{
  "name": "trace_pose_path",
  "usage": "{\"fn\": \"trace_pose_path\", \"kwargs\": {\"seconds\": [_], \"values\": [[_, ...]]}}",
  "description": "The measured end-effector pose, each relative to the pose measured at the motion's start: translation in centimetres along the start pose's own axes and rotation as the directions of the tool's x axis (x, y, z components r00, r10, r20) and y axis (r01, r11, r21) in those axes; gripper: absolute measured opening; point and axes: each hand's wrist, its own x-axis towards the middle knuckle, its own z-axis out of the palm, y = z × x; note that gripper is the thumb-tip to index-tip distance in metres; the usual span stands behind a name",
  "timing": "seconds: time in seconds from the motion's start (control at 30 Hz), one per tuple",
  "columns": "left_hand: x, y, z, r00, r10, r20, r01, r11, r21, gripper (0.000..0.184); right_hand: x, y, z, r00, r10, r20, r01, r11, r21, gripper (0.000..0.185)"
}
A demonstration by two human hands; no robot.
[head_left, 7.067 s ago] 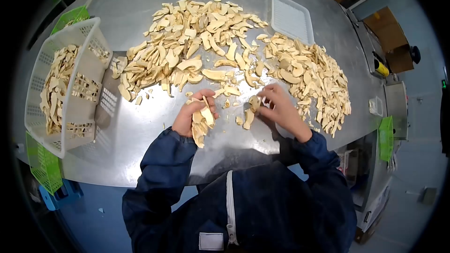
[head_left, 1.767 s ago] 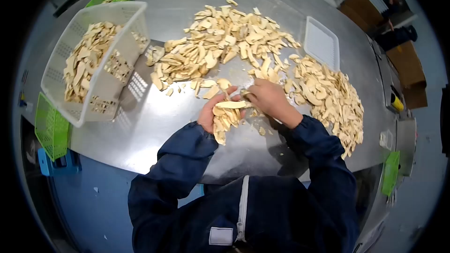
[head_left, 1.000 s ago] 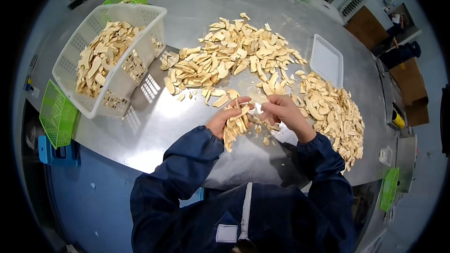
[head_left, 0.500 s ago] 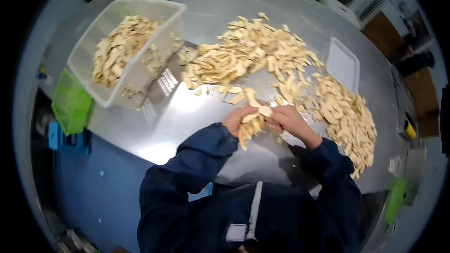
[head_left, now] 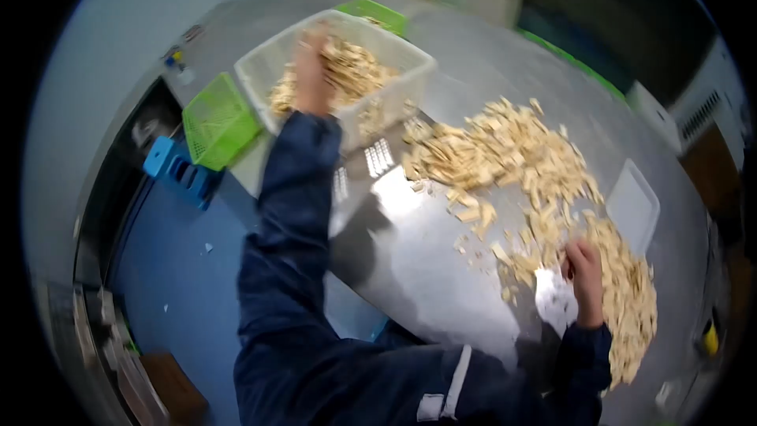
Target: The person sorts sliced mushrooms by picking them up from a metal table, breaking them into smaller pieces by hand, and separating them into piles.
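My left hand (head_left: pixel 313 71) reaches over the white plastic bin (head_left: pixel 422 71) at the upper left. Motion smears its fingers, so their pose is unclear. Inside the bin lies a heap of pale, dried-looking slices (head_left: pixel 359 71). On the metal table (head_left: pixel 426 260), my right hand (head_left: pixel 583 267) is closed with curled fingers at the inner edge of the right-hand pile of pale slices (head_left: pixel 627 312). Whatever it may hold is hidden. A broader pile of similar slices (head_left: pixel 497 154) spreads across the middle, with small bits scattered below it.
A green basket (head_left: pixel 217 122) stands left of the bin, and another green basket (head_left: pixel 378 14) is behind it. A pale flat lid or tray (head_left: pixel 633 205) lies beside the right pile. A blue stool (head_left: pixel 177 170) is on the floor at the left.
Both hands were together holding slices at the table's front. My left hand has since moved up and left over the bin; my right hand has moved right. The view has shifted left.
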Motion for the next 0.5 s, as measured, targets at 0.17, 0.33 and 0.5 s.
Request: {"fn": "trace_pose_path", "kwargs": {"seconds": [0.17,0.33,0.5], "values": [[3.2,-0.3,-0.3,0.862,0.450,0.233,-0.208,-0.104,0.973,0.066,0.1,1.3,-0.9,0.978,-0.136,-0.157,0.101,0.972,-0.212,0.024],[-13.1,-0.8,7.0,0.687,-0.403,0.604,0.059,0.860,0.507,0.046,-0.5,3.7,0.7,0.966,-0.244,0.088,0.244,0.738,-0.629,0.017],[-22.4,-5.7,9.0,0.180,-0.629,0.756,0.283,0.769,0.573,0.035,-0.9,4.8,3.8,0.958,-0.253,0.137,0.247,0.477,-0.844,0.018]]}}
